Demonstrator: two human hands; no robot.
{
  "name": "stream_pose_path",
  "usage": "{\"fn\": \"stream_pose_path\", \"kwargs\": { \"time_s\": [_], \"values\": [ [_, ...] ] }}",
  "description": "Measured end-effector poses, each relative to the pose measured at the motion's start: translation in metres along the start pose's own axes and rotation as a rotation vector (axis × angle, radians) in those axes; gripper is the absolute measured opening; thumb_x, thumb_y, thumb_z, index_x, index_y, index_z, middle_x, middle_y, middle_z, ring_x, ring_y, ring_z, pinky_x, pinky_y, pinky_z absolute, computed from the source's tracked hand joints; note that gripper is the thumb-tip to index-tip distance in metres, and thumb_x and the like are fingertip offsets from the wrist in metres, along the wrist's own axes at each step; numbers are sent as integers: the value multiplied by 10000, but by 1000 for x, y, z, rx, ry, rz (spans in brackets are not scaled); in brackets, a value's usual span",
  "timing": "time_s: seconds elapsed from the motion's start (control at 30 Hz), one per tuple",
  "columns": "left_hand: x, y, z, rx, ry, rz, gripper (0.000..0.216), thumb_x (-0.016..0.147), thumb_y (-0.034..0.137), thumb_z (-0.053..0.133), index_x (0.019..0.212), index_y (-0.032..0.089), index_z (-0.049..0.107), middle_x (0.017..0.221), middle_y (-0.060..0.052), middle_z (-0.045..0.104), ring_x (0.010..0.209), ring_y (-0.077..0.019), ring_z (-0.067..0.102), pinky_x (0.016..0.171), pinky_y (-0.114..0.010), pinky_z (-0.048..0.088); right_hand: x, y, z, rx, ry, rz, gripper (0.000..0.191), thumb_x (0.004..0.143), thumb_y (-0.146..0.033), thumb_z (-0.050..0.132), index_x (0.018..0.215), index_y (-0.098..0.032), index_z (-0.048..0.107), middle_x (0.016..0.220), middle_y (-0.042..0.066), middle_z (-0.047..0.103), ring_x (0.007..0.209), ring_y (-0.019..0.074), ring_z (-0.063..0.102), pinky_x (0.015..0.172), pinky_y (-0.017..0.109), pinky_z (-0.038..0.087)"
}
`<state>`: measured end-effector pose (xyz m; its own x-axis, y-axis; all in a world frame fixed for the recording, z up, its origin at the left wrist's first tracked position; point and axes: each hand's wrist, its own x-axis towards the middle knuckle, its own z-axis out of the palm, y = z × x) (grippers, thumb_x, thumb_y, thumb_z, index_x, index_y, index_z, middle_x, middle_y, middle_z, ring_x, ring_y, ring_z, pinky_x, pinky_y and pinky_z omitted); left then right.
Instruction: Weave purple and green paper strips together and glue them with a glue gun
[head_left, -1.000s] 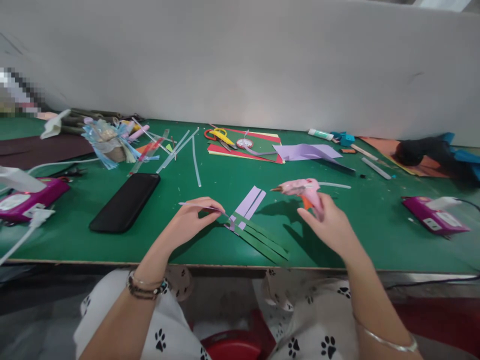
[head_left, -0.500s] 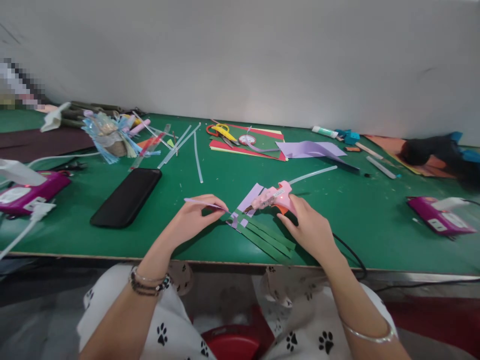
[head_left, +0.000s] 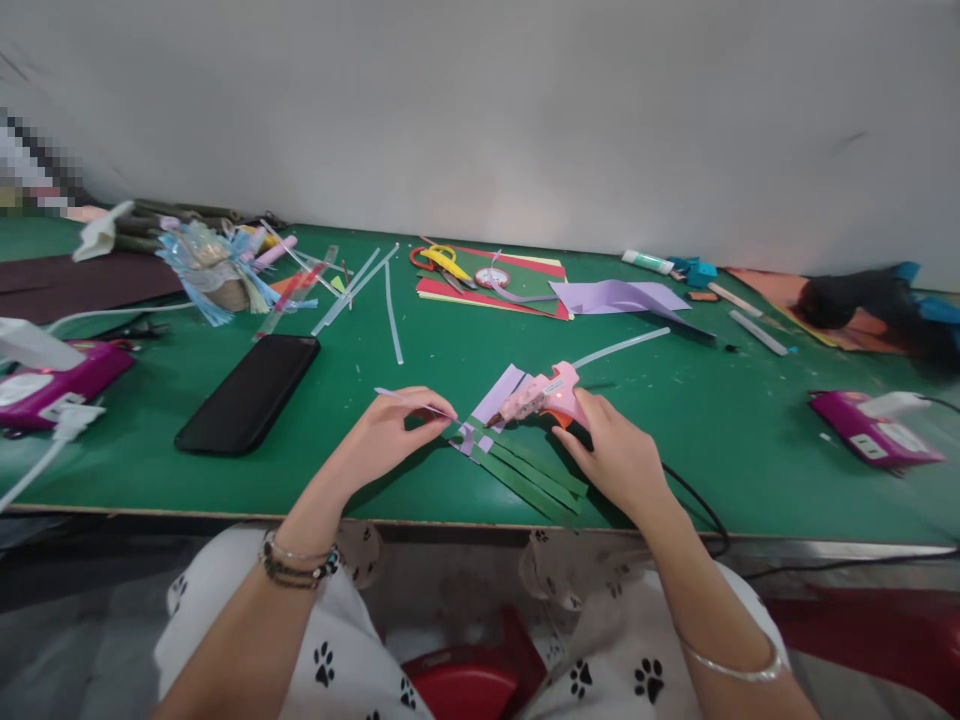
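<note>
My left hand pinches a thin lilac paper strip and lifts its free end above the green table. The strip runs into a small weave of lilac and green paper strips lying near the table's front edge. My right hand grips a pink hot glue gun, whose nozzle points left and down at the weave. A clear glue stick sticks out of the gun's back.
A black phone lies left of my hands. Scissors rest on red and green paper sheets at the back, beside lilac paper. Purple power strips sit at the left and right. Loose glue sticks lie at mid-back.
My right hand brought the glue gun left and down from beside the weave until its nozzle reached the strips. My left hand stayed put, still pinching the lilac strip.
</note>
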<state>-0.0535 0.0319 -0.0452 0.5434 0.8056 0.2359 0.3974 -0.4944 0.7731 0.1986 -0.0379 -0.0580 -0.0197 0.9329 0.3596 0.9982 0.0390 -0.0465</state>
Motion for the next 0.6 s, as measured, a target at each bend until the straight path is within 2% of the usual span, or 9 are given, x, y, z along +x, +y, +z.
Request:
{"fn": "stream_pose_path", "kwargs": {
  "time_s": [0.27,0.6],
  "values": [
    [1,-1,0,24,11,12,142,775,286,503,743,210,618,786,5,649,740,-148,586,703,-259,462,0,0,-1,-19,-21,-6,335,827,-416,381,1037,-172,473,871,94,613,666,202,578,420,243,288],
    [1,1,0,0,31,-15,146,764,295,509,725,211,621,778,6,655,732,-148,590,699,-260,471,0,0,-1,-27,15,-26,348,838,-417,349,1060,-179,474,855,92,610,660,198,577,417,243,273]
  ]
}}
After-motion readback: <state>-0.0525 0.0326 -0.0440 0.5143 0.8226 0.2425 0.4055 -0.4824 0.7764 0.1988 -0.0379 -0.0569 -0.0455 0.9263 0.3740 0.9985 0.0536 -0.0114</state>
